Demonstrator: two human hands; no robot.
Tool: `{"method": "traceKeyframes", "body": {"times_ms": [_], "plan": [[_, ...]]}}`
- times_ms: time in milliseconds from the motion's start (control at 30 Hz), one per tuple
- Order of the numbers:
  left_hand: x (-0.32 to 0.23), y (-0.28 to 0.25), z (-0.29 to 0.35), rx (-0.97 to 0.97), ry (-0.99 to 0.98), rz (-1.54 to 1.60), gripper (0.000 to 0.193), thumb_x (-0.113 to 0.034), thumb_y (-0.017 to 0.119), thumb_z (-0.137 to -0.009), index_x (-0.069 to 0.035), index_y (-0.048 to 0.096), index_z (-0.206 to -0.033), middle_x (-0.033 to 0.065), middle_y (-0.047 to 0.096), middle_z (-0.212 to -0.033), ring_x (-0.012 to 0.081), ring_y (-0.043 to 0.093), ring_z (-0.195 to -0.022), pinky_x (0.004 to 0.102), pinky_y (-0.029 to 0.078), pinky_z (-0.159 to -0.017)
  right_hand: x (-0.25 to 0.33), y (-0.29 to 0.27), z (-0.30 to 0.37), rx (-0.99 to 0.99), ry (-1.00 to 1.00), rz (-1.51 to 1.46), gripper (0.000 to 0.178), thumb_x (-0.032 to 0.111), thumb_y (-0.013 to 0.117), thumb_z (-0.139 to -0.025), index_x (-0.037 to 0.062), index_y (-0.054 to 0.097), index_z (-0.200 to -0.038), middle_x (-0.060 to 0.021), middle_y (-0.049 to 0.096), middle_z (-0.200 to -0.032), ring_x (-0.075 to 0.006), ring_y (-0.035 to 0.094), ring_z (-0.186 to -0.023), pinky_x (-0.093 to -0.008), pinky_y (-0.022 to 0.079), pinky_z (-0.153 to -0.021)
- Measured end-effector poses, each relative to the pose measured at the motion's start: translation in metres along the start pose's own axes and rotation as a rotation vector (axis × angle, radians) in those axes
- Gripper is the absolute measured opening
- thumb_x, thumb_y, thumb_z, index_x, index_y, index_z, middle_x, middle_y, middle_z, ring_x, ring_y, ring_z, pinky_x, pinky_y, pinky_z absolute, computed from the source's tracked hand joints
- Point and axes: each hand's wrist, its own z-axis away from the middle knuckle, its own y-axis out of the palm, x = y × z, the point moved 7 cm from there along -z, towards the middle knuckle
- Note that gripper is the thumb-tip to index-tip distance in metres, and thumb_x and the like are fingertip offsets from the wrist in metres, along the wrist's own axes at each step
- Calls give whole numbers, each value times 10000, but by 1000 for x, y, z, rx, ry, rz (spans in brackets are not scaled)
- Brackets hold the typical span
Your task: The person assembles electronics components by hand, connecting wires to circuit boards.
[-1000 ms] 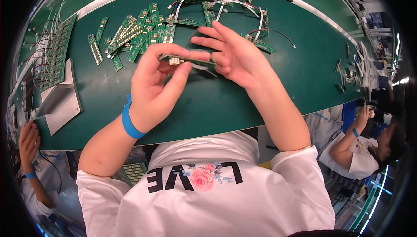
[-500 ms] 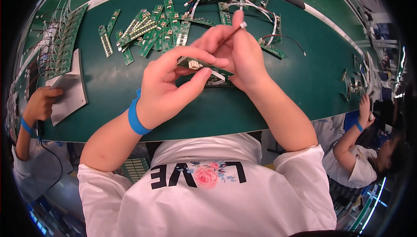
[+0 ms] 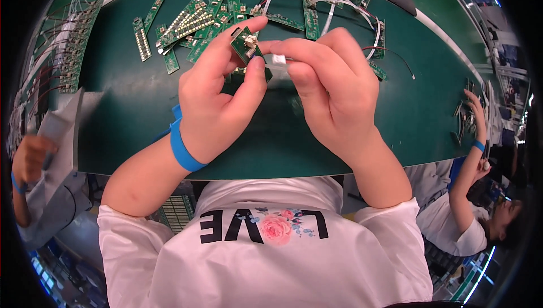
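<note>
My left hand (image 3: 218, 99) pinches a small green circuit board (image 3: 244, 44); my right hand (image 3: 334, 90) grips a white wire connector (image 3: 279, 59) at the board's 3 o'clock, nearly touching.

A workbench covered by a dark green mat (image 3: 141, 110) carries everything. At its far left edge lies a row of green circuit board panels (image 3: 70, 53) with thin wires. Farther along the back sits a loose heap of narrow green circuit board strips (image 3: 186, 25) — some overlapping, a few apart. Toward the far right, more boards are tangled with white, red and black wire harnesses (image 3: 339, 3). A grey sheet (image 3: 62, 121) rests at the near left corner — partly overhanging the bench edge.
</note>
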Motion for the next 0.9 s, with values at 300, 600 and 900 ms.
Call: {"method": "traceKeyframes", "body": {"times_ms": [300,600,900], "plan": [[-12,7,3,69,184,-196,483,58,569,-788,6,516,-1266,110,640,-862,167,620,-695,271,510,-663,2,-3,6,-62,-13,173,140,107,716,-676,109,643,-794,-11,542,-627,-198,529,-520,-303,409,-458],[-17,14,2,160,260,-299,508,82,542,-793,-19,493,-1289,146,662,-989,214,643,-713,276,509,-669,4,-6,12,-101,-53,206,204,74,691,-607,107,634,-800,4,508,-612,-178,499,-498,-288,362,-433],[-20,18,7,190,263,-299,510,80,534,-798,-12,476,-1296,158,662,-1002,248,639,-679,293,499,-630,12,-13,18,-114,-142,265,270,82,638,-571,103,640,-841,17,457,-586,-161,430,-463,-280,306,-410]]}}
